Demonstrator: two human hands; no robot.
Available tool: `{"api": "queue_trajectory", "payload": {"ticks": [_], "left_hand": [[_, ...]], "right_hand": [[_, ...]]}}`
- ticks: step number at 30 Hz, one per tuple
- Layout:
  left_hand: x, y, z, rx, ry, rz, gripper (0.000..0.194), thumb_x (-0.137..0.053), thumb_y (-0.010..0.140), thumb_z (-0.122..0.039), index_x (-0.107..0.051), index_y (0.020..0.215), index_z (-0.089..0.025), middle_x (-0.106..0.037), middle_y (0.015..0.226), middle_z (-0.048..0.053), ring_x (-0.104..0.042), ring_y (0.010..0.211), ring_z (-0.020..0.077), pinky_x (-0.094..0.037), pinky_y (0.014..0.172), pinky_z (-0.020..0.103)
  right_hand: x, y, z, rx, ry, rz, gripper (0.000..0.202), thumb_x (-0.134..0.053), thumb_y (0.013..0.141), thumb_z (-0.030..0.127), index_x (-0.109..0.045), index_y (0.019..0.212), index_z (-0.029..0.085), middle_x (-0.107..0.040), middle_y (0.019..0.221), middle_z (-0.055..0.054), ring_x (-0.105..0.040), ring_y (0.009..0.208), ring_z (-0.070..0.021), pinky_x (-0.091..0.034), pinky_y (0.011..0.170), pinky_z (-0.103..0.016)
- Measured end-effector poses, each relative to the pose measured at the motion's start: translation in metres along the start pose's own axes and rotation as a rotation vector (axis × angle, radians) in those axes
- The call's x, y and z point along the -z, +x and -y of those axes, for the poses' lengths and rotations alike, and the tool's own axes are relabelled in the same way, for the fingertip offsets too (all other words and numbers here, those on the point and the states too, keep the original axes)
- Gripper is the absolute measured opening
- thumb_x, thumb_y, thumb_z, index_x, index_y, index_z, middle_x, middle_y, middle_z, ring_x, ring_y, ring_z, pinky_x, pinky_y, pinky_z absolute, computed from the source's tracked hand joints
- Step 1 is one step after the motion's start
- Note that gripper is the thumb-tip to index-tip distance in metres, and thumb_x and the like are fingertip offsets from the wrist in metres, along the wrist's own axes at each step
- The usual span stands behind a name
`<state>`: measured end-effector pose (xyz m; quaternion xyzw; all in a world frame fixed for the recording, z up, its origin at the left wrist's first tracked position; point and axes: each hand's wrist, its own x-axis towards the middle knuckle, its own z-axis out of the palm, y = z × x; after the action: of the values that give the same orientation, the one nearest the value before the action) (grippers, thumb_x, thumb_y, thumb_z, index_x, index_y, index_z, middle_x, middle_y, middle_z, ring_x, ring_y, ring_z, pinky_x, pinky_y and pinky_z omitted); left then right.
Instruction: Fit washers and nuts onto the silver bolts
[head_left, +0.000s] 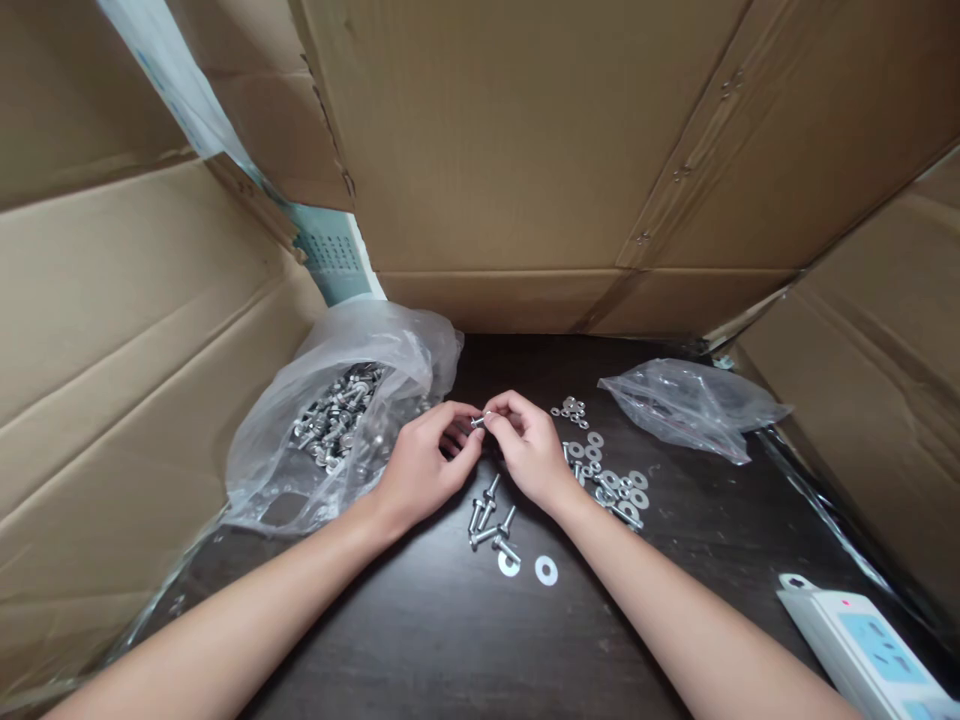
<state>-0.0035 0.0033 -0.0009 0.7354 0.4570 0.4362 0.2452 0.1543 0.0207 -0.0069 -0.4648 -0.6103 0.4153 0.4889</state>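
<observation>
Bolt [478, 421], one: held above the bench [412, 620], between the left hand [431, 455] and the right hand [529, 452]. Long axis: roughly left to right, right end slightly farther; head end cannot be told. Left fingers: curled, pinched about left end. Right thumb and forefinger: closed on right end.

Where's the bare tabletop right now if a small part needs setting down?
Widest is the near tabletop, between the forearms. Another patch lies between the right-hand plastic bag and the power strip. It's crowded between the wrists, with loose bolts; just right of the right hand, with washers; and left, under the bag of bolts.
</observation>
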Motion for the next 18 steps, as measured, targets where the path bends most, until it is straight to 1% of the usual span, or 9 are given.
{"api": "queue_trajectory", "payload": {"ticks": [3,5,7,10,12,14,16,18], "left_hand": [[-0.0001,0.0,0.001,0.01,0.009,-0.016,0.014,-0.063,0.092,-0.019,-0.069,0.105,-0.018,-0.076,0.09,0.004,-0.072,0.073,0.0152,-0.059,0.064,0.024],[0.0001,-0.0002,0.0018,0.015,0.016,-0.022,0.014,-0.063,0.093,-0.02,-0.068,0.106,-0.018,-0.076,0.091,0.004,-0.071,0.073,0.0151,-0.059,0.064,0.024],[0.0002,-0.0003,0.0026,0.016,0.026,-0.024,0.013,-0.063,0.094,-0.02,-0.068,0.105,-0.018,-0.076,0.091,0.004,-0.071,0.074,0.0149,-0.059,0.065,0.024],[0.0001,-0.0001,0.0033,0.015,0.035,-0.024,0.014,-0.063,0.093,-0.019,-0.068,0.105,-0.017,-0.075,0.089,0.004,-0.071,0.074,0.0151,-0.059,0.064,0.024],[0.0002,0.0,0.0031,0.025,0.028,-0.025,0.014,-0.063,0.093,-0.02,-0.068,0.105,-0.017,-0.075,0.087,0.004,-0.072,0.074,0.0154,-0.058,0.061,0.023],[0.0004,0.0,0.0025,0.042,0.014,-0.024,0.013,-0.063,0.093,-0.021,-0.068,0.104,-0.017,-0.075,0.085,0.004,-0.072,0.073,0.0157,-0.057,0.06,0.023],[0.0007,-0.0002,0.0017,0.054,-0.003,-0.021,0.013,-0.064,0.092,-0.021,-0.068,0.104,-0.017,-0.075,0.086,0.004,-0.072,0.074,0.0161,-0.058,0.06,0.024],[0.001,-0.0003,0.0011,0.047,-0.018,-0.017,0.012,-0.064,0.091,-0.02,-0.067,0.103,-0.017,-0.075,0.087,0.005,-0.072,0.075,0.0162,-0.059,0.062,0.024]], "right_hand": [[0.0001,0.0002,-0.0008,0.01,0.016,-0.001,0.007,-0.06,0.081,0.027,-0.063,0.083,0.021,-0.06,0.075,0.0,-0.054,0.066,-0.0161,-0.042,0.061,-0.029],[0.0005,0.0001,-0.0004,0.045,0.02,-0.017,0.009,-0.06,0.078,0.024,-0.066,0.084,0.021,-0.058,0.077,-0.001,-0.054,0.068,-0.0162,-0.042,0.062,-0.029],[0.0016,-0.0003,0.0007,0.087,0.035,-0.035,0.01,-0.059,0.076,0.022,-0.067,0.081,0.021,-0.057,0.079,-0.001,-0.054,0.069,-0.016,-0.042,0.062,-0.029],[0.004,-0.0013,0.0026,0.116,0.062,-0.028,0.01,-0.057,0.075,0.022,-0.066,0.072,0.021,-0.057,0.079,-0.002,-0.053,0.067,-0.015,-0.041,0.059,-0.029],[0.0053,-0.0016,0.0033,0.097,0.083,-0.028,0.011,-0.056,0.076,0.022,-0.065,0.069,0.02,-0.058,0.077,-0.002,-0.051,0.063,-0.014,-0.04,0.057,-0.029],[0.0055,-0.0012,0.0031,0.056,0.114,-0.043,0.009,-0.057,0.075,0.024,-0.066,0.075,0.021,-0.057,0.073,0.0,-0.049,0.059,-0.0133,-0.039,0.055,-0.028],[0.0047,-0.0001,0.0022,0.018,0.137,-0.054,0.012,-0.059,0.075,0.025,-0.066,0.083,0.021,-0.057,0.07,0.002,-0.048,0.056,-0.0126,-0.038,0.053,-0.027],[0.0032,0.001,0.001,-0.009,0.132,-0.044,0.014,-0.062,0.076,0.029,-0.066,0.086,0.02,-0.059,0.07,0.002,-0.048,0.055,-0.0122,-0.038,0.052,-0.027]]}}
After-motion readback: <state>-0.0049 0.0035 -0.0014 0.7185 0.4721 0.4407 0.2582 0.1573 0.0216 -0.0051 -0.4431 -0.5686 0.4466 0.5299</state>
